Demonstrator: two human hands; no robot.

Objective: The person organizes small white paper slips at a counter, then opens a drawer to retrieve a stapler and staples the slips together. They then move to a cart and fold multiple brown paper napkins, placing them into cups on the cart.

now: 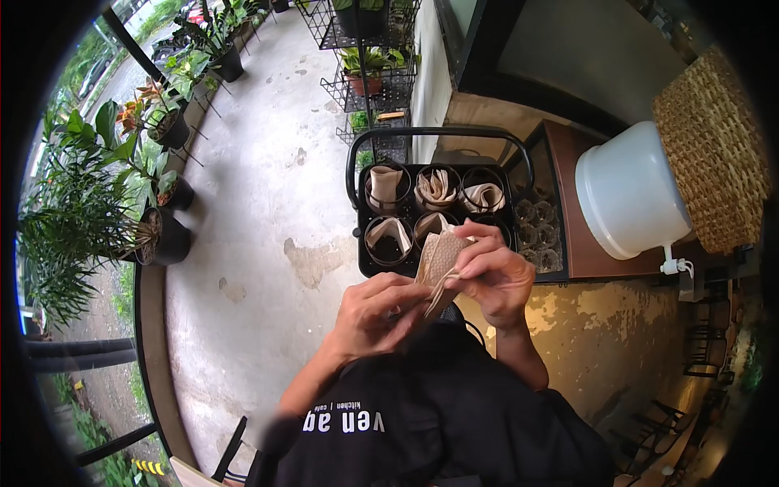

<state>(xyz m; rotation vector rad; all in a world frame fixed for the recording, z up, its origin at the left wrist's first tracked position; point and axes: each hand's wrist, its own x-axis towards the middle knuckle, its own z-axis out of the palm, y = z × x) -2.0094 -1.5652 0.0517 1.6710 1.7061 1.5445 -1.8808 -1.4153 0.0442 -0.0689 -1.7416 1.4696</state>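
Between my two hands is a folded beige paper napkin (443,259) with a dimpled texture. My left hand (380,310) pinches its lower left edge, and my right hand (496,274) grips its right side with bent fingers. Just beyond them stands a black carrier (360,243) with a raised handle (441,131) and round cup holders. Folded or rolled napkins fill the back row, including a rolled napkin (384,185), a bunched napkin (437,187) and a curled napkin (485,198). At front left, another napkin (389,230) lines its holder. My hands partly hide the other front holders.
Right of the carrier is a brown cabinet (569,195) with upturned glasses (535,225) inside. A white dispenser with a tap (630,189) and a woven basket (709,152) are there too. Wire plant shelves (371,91) stand behind. Potted plants (164,237) line the left wall.
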